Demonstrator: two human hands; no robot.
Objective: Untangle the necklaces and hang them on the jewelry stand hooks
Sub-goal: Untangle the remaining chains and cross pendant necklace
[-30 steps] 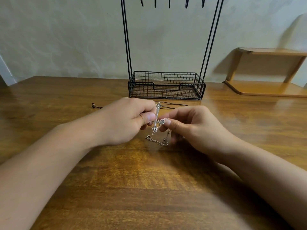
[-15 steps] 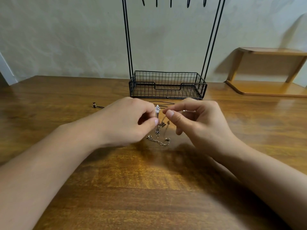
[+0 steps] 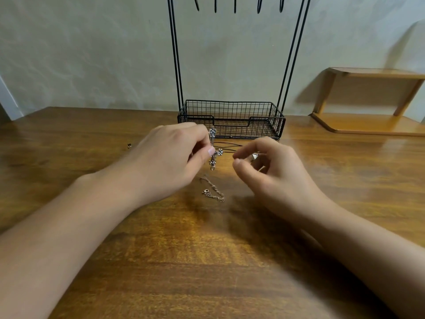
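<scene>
Stand (image 3: 232,120) top is cut off by the frame; only the hook (image 3: 259,5) tips show. A small dark bead (image 3: 129,145) at far left is too small to identify. Left hand (image 3: 170,162) pinches the cross pendant (image 3: 213,148), held upright above the table (image 3: 207,261). Right hand (image 3: 273,171) has curled fingers around something pale, blurred; cannot tell its grasp. Since 0.5 s ago the hands have drawn apart and the pendant sits higher. Chain (image 3: 213,192) lies slack on the table between the hands, a dark cord (image 3: 230,145) behind it near the stand. Shelf (image 3: 368,100) stands well right; bare table in front.
</scene>
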